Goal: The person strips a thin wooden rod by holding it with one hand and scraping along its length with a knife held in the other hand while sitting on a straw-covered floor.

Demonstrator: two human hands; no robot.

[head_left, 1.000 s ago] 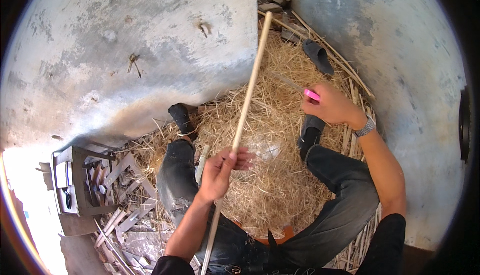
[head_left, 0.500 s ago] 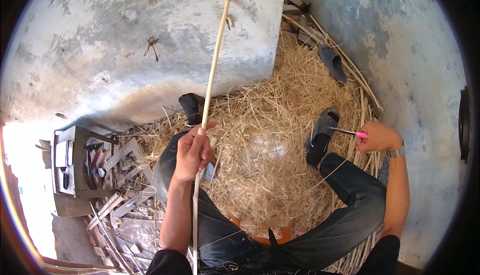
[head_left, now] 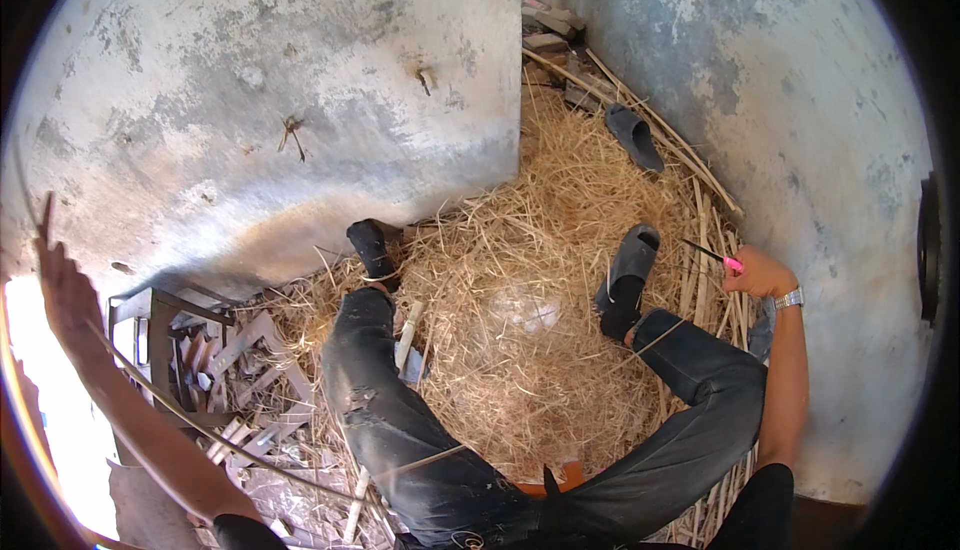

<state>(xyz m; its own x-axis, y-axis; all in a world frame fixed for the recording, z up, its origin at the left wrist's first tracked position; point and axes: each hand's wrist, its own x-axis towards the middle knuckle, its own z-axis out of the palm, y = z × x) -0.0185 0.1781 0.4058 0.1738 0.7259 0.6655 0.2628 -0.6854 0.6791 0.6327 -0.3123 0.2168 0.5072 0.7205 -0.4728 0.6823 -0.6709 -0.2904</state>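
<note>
At the far left, my raised left hand (head_left: 68, 300) is closed around a long thin wooden stick (head_left: 215, 435). The stick slants from the lower middle up past my forearm; its top end near the fingers is dark and blurred. On the right, my right hand (head_left: 765, 275) grips the pink handle of a slim knife (head_left: 705, 249). The dark blade points left, toward the grey slipper (head_left: 634, 253) on my right foot. My legs are spread in dark jeans (head_left: 400, 390) with straw between them, and my left foot wears a black sock (head_left: 372, 248).
Straw (head_left: 500, 380) covers the ground. Loose slats (head_left: 265, 350) and a wooden stool-like frame (head_left: 160, 345) lie at left. A second slipper (head_left: 634, 137) rests near the long sticks (head_left: 690, 160) along the right wall (head_left: 800, 130). Another weathered wall (head_left: 330, 60) stands ahead.
My left hand has swung far left from the middle, taking the stick from upright to slanting. My right hand stays near the slipper, with the knife blade slightly away from it. The view has shifted slightly.
</note>
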